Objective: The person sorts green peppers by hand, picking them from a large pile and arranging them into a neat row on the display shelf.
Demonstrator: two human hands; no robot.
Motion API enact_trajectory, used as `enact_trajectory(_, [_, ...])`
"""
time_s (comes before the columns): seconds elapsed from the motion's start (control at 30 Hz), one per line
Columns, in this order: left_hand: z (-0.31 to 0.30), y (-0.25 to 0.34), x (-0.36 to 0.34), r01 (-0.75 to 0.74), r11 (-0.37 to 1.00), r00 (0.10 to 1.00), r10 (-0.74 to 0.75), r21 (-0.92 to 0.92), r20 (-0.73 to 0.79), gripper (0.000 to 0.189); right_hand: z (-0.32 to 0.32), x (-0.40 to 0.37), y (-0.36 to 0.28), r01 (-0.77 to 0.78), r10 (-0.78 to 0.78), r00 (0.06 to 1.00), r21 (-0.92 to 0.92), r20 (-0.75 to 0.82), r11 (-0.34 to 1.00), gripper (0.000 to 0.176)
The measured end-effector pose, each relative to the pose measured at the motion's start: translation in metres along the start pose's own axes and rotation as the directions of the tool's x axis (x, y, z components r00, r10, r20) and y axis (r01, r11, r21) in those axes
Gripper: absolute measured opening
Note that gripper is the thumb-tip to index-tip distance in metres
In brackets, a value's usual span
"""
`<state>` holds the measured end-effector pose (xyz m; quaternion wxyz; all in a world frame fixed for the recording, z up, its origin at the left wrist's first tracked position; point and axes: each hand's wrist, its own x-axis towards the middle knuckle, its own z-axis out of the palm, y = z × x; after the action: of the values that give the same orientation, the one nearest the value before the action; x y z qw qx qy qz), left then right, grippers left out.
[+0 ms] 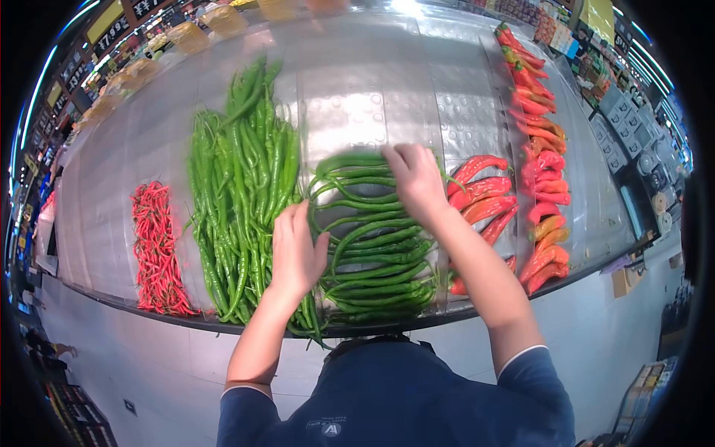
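Long dark green peppers (380, 246) lie crosswise in a stack of rows at the middle of the metal display. My left hand (296, 249) is at the left ends of these rows, beside the lighter green pile, with its thumb apart from the fingers and nothing seen in it. At the upper right end of the stack is my right hand (414, 175), slightly blurred, its fingers reaching left over the top peppers and slightly apart. The lighter green peppers (249, 164) form a tall heap left of the stack.
Small red chillies (158, 253) lie at the far left. Large red peppers (482, 195) sit right of the stack, and a long column of red and orange peppers (547, 179) stands beyond a clear divider. The display's dark front edge (417, 325) runs close to my body.
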<state>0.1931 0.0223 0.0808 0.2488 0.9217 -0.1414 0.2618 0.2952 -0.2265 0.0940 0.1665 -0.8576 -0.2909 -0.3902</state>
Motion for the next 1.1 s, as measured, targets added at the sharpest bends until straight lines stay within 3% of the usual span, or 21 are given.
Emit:
enact_trajectory(0.07, [-0.002,-0.010,-0.021,0.053,0.998,0.999,-0.053,0.016,0.004,0.059,0.022,0.025,0.018,-0.033,0.033,0.999,-0.004,-0.009,0.999,0.040])
enact_trajectory(0.13, [-0.002,-0.017,-0.043,0.122,0.992,0.992,-0.123,0.021,0.031,0.057,0.046,0.041,0.034,-0.118,0.133,0.985,-0.126,0.114,0.985,0.031])
enact_trajectory(0.17, [-0.003,-0.018,-0.053,0.131,0.991,0.991,-0.131,0.021,0.023,0.057,0.056,0.046,0.039,-0.107,0.121,0.986,-0.122,0.117,0.987,0.031])
enact_trajectory(0.23, [-0.007,-0.019,-0.073,0.162,0.986,0.986,-0.161,-0.032,0.053,0.053,0.073,0.052,0.049,-0.112,0.134,0.954,-0.097,0.266,0.989,0.028])
enact_trajectory(0.27, [-0.010,-0.018,-0.081,0.176,0.984,0.983,-0.174,-0.035,0.052,0.049,0.080,0.057,0.053,-0.095,0.115,0.955,-0.085,0.274,0.992,0.028])
enact_trajectory(0.33, [-0.017,-0.024,-0.094,0.207,0.978,0.976,-0.206,-0.016,0.069,0.047,0.093,0.062,0.054,-0.223,0.231,0.943,-0.060,0.239,0.973,0.027])
enact_trajectory(0.47, [-0.031,-0.039,-0.104,0.241,0.970,0.970,-0.242,0.007,0.033,0.038,0.104,0.056,0.065,-0.080,0.066,0.967,0.050,0.245,0.996,0.024])
enact_trajectory(0.63, [-0.042,-0.064,-0.072,0.248,0.966,0.958,-0.235,0.065,-0.167,0.027,0.101,0.037,0.057,-0.012,0.010,0.960,0.007,0.279,1.000,0.031])
enact_trajectory(0.77, [-0.033,-0.116,-0.039,0.368,0.908,0.901,-0.294,0.201,-0.319,0.029,0.095,0.020,0.044,-0.047,0.021,0.958,0.086,0.286,0.995,0.038])
enact_trajectory(0.83, [-0.028,-0.137,-0.027,0.456,0.870,0.861,-0.376,0.190,-0.343,0.032,0.089,0.011,0.039,-0.047,0.022,0.946,0.068,0.323,0.997,0.038])
enact_trajectory(1.1, [-0.033,-0.160,-0.013,0.582,0.814,0.783,-0.557,0.006,-0.276,0.028,0.072,-0.012,0.027,0.035,-0.048,0.956,0.049,0.288,0.998,0.045])
